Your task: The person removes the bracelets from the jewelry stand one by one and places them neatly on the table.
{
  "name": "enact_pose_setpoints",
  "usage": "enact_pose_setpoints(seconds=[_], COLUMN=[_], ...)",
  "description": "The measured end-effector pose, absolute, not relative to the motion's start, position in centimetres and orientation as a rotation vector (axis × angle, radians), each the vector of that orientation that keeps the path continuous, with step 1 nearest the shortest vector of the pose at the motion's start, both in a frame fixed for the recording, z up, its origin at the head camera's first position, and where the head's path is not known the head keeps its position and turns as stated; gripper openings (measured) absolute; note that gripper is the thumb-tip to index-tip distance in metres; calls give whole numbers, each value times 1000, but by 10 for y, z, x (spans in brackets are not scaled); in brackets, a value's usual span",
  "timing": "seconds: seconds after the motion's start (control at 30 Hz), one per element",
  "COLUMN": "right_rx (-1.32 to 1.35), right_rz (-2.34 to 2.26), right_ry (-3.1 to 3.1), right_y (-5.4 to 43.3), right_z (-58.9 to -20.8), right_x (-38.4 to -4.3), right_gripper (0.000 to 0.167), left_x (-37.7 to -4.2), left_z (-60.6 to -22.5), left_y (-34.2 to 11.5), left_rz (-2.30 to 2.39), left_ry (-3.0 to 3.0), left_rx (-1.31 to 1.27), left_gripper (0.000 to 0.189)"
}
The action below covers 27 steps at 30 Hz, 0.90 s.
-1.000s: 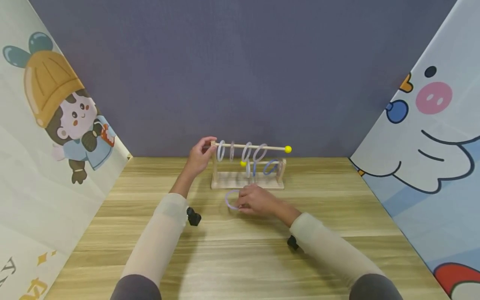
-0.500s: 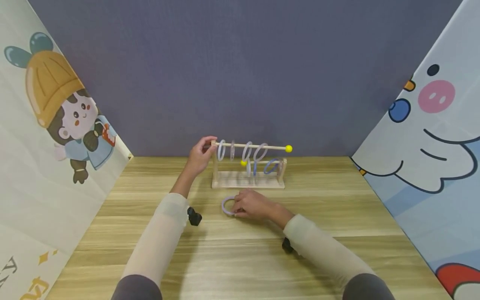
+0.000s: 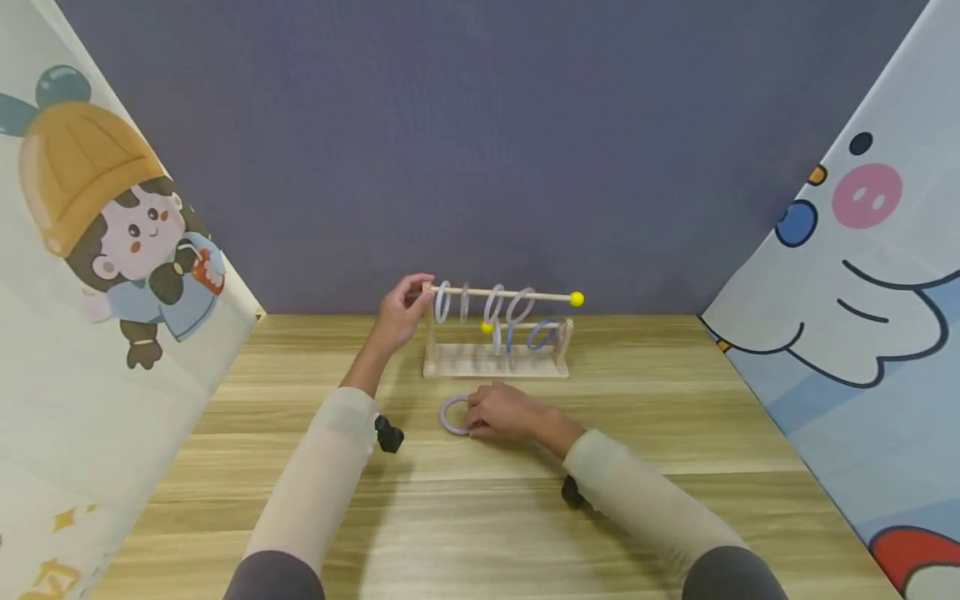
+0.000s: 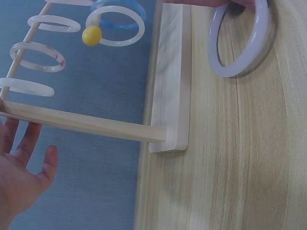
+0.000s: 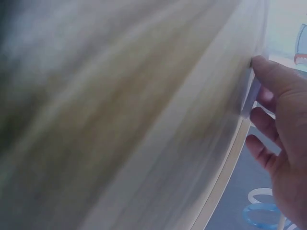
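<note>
Cream sleeving (image 3: pixel 315 467) covers the forearm behind the left hand (image 3: pixel 397 317), whose thumb and fingers grip the top left corner of a wooden stand (image 3: pixel 431 337). Four pale rings (image 4: pixel 31 88) hang along the upper rod (image 3: pixel 553 296). Just in front of the base (image 3: pixel 465 362), a lilac ring (image 4: pixel 230 71) tilts over the table (image 3: pixel 637 400); whether it touches the wood, I can't tell. At its right side the right hand (image 3: pixel 504 411) pinches it between thumb and fingers. Beyond, blue rings (image 3: pixel 510 337) hang on the lower rod (image 3: pixel 522 326), and a yellow ball (image 3: pixel 577 298) caps the upper one.
</note>
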State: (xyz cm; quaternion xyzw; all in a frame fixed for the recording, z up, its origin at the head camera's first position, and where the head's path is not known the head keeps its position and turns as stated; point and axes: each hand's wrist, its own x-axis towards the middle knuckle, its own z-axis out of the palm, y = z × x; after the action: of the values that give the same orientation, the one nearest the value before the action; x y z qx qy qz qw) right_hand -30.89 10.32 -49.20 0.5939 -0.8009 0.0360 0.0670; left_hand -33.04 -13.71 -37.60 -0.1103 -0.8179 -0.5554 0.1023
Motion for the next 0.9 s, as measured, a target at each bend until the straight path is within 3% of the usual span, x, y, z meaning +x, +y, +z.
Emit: enact_pose_setpoints(seconds=[0.67,0.9], right_rx=[1807,1812], right_rz=[151,156], right_ry=[-2434,-2424], right_y=[103,104], right_z=[-492,-491], right_x=[-307,-308], right_gripper=[12,12], left_x=[-329,-345], left_z=[-375,-391], left_y=[-136,-140], left_rz=[-1625,-1643], left_ry=[-2434,-2434], left_rx=[-305,-283], left_gripper=[39,40])
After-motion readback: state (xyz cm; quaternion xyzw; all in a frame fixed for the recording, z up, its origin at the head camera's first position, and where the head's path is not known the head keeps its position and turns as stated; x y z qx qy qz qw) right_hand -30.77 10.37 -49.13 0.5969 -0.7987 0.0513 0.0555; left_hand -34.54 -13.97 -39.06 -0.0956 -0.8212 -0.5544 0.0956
